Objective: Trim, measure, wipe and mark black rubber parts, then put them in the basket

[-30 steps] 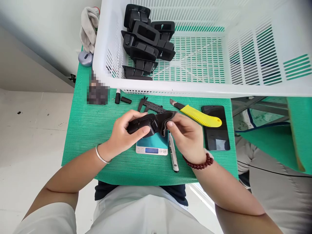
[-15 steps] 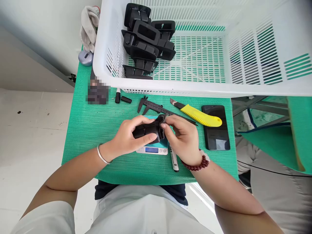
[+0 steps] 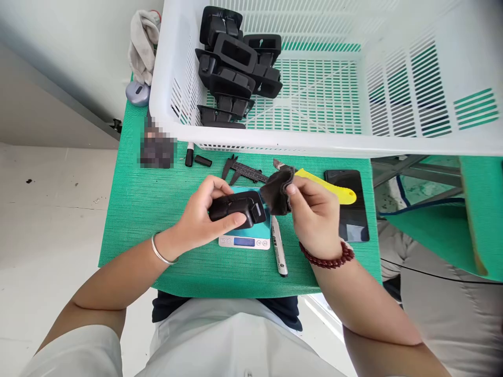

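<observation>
**Wiping a moulded part over the scale**

At frame centre, the left hand point(image 3: 204, 212) grips a black moulded plastic housing point(image 3: 236, 208) above the small digital scale point(image 3: 245, 238). Just right, the right hand point(image 3: 314, 217) pinches a dark wiping cloth point(image 3: 278, 189), lifted clear. Judged mid-wipe; next the cloth must meet the part squarely.

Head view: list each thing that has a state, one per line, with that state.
left hand: shut on black plastic part
right hand: shut on dark cloth
scale: display lit, platform bare
white basket: holds stacked black parts
caliper: lying flat
utility knife: lying, partly hidden
phone: screen dark
marker: capped, lying
</observation>
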`<state>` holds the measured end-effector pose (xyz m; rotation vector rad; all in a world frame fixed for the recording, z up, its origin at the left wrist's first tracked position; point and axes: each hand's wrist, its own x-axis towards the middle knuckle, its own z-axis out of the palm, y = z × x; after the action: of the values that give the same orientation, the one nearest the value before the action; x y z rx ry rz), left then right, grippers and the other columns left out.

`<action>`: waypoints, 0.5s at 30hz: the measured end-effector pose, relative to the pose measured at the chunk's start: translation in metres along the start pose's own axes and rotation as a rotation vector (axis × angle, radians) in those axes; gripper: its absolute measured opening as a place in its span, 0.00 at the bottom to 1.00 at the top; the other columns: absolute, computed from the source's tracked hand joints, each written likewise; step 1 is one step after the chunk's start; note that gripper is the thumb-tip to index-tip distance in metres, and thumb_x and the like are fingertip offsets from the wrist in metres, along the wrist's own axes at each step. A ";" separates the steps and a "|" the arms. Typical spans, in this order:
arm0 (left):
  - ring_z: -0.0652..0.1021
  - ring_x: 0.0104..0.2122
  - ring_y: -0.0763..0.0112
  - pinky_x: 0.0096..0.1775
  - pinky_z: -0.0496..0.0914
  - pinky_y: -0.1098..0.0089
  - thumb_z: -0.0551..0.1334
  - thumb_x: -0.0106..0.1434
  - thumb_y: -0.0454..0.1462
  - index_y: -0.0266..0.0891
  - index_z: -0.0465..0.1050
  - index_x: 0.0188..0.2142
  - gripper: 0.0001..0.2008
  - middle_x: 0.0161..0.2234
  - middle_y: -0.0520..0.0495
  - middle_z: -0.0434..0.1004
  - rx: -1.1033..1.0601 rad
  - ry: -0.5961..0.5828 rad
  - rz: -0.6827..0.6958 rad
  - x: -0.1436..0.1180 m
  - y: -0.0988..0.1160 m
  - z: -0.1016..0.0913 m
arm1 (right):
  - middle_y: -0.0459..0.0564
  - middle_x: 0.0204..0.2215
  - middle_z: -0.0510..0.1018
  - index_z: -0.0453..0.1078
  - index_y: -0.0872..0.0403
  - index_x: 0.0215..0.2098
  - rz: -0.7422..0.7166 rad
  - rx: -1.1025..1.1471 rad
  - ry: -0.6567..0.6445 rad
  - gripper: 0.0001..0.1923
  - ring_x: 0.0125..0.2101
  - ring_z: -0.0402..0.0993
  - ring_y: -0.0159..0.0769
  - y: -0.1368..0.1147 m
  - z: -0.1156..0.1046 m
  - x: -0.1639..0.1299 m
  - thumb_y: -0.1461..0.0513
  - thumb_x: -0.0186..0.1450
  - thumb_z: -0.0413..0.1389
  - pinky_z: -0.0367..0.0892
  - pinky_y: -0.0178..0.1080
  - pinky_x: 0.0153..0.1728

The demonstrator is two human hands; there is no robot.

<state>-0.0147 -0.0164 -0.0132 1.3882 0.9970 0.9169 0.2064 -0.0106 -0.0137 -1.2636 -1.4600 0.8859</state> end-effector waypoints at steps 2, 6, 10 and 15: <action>0.72 0.26 0.75 0.27 0.63 0.73 0.69 0.57 0.49 0.42 0.61 0.41 0.22 0.29 0.52 0.73 0.016 0.026 -0.021 0.000 0.000 0.000 | 0.44 0.22 0.69 0.68 0.52 0.27 -0.015 0.027 -0.105 0.13 0.23 0.64 0.29 -0.003 0.001 -0.001 0.56 0.68 0.55 0.62 0.35 0.25; 0.71 0.26 0.75 0.27 0.62 0.73 0.68 0.57 0.49 0.42 0.61 0.40 0.21 0.28 0.53 0.72 0.033 0.048 -0.035 0.002 0.000 0.000 | 0.45 0.25 0.74 0.70 0.52 0.29 -0.031 0.046 -0.271 0.08 0.28 0.69 0.31 -0.007 0.002 -0.001 0.61 0.66 0.57 0.66 0.36 0.30; 0.71 0.25 0.75 0.26 0.63 0.73 0.68 0.57 0.49 0.42 0.61 0.40 0.21 0.28 0.53 0.72 0.091 0.027 0.002 0.002 0.000 -0.001 | 0.44 0.23 0.74 0.70 0.52 0.27 -0.008 0.070 -0.385 0.07 0.25 0.69 0.30 -0.007 0.001 0.001 0.64 0.64 0.58 0.65 0.35 0.28; 0.72 0.24 0.75 0.25 0.63 0.73 0.69 0.56 0.47 0.42 0.61 0.39 0.21 0.28 0.54 0.71 0.201 -0.059 0.102 0.002 0.001 -0.004 | 0.43 0.22 0.75 0.68 0.52 0.25 0.009 0.035 -0.415 0.07 0.23 0.69 0.28 -0.007 0.001 0.000 0.67 0.60 0.58 0.65 0.33 0.26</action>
<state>-0.0174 -0.0133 -0.0120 1.6379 1.0024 0.8635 0.2033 -0.0122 -0.0075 -1.1017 -1.7497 1.2271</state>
